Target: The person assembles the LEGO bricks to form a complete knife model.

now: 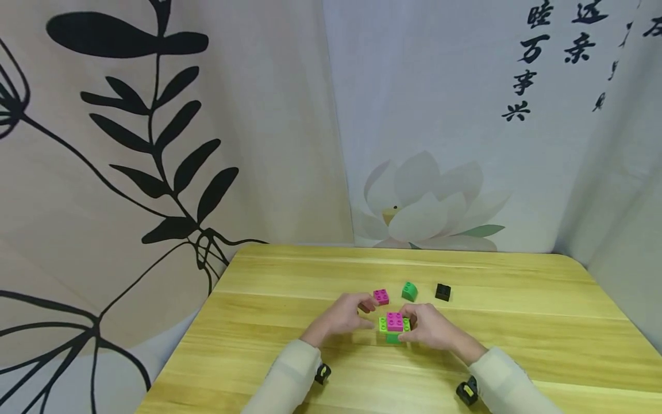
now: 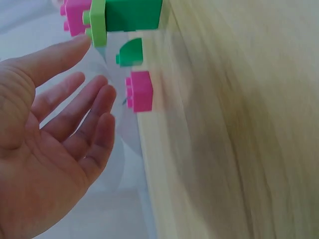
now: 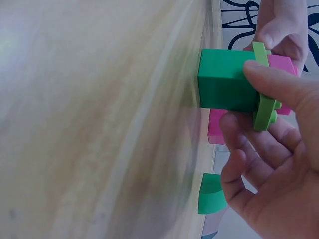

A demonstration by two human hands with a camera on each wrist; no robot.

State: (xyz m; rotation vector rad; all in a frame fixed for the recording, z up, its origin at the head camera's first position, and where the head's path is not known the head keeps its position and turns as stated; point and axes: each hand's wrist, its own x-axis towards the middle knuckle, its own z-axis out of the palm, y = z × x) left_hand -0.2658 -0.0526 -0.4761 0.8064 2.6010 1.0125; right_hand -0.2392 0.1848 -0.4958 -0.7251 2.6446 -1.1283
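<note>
A stack of toy building bricks stands on the table: a green brick (image 3: 224, 82) below, a light green flat brick (image 3: 262, 112) across it, and a pink brick (image 1: 395, 321) on top. My right hand (image 1: 433, 326) pinches the stack from the right, its thumb on the front of the green and light green bricks and its fingers behind. To the left of the stack is my left hand (image 1: 343, 313), fingers loosely bent and holding nothing. Its thumb tip (image 2: 82, 44) is close to the light green brick; contact cannot be told.
Behind the hands on the wooden table (image 1: 543, 322) lie a loose pink brick (image 1: 381, 296), a green curved brick (image 1: 410, 291) and a black brick (image 1: 443, 292). A printed curtain (image 1: 279, 144) hangs along the table's far edge.
</note>
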